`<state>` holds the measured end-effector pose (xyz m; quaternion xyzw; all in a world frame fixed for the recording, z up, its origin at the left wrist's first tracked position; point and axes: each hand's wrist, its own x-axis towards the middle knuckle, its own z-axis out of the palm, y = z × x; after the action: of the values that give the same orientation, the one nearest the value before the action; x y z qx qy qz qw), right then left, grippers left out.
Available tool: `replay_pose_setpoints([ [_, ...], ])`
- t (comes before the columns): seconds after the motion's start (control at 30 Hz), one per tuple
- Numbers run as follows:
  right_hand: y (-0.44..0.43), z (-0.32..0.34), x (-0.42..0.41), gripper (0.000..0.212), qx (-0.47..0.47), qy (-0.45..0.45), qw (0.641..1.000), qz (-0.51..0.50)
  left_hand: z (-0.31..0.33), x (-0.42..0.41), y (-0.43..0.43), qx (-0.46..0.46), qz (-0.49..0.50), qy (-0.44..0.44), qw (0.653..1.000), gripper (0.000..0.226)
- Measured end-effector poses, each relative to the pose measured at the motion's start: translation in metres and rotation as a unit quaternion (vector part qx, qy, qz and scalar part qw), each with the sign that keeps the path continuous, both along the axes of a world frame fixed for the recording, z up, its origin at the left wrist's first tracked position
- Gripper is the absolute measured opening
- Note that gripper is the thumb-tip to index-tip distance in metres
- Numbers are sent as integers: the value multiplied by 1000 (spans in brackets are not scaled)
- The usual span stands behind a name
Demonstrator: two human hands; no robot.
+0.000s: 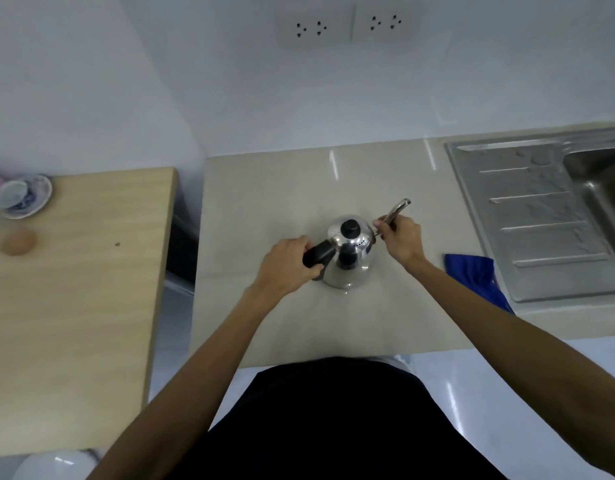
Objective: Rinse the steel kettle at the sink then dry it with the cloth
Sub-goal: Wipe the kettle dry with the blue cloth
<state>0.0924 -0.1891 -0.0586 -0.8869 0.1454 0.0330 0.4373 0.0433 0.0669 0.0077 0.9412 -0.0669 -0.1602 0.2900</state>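
We are holding a shiny, dome-shaped stainless-steel kettle [351,268] with both hands as it is standing upright on the glossy beige stone tabletop [281,188], near the middle. Our left hand [288,261] is wrapping its curled fingers around the black plastic handle [318,256], which is sticking out to the left. Our right hand [401,237] is pinching the thin curved steel spout [398,206], which is rising to the far right. A round black knob [350,227] is sitting on the lid, and a row of small holes is showing below it on the mirror-bright body. A crumpled blue cloth [475,275] is lying to the right, well apart from the kettle, against the near-left edge of the stainless-steel sink [541,216] with its ribbed drainboard. On the pale wooden tabletop [81,271] at the left, a blue-and-white cup on a saucer [22,195] and a brown egg-shaped thing [18,241] are resting.
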Motion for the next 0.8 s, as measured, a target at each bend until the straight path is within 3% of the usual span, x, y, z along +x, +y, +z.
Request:
replay_pose_setpoints([
  [0.33, 75, 17, 91, 28, 39, 15, 998, 52, 8, 63, 62, 41, 71, -40, 996, 28],
  [0.8, 122, 25, 160, 29, 48, 74, 996, 24, 10, 145, 98, 137, 50, -8, 989, 31],
])
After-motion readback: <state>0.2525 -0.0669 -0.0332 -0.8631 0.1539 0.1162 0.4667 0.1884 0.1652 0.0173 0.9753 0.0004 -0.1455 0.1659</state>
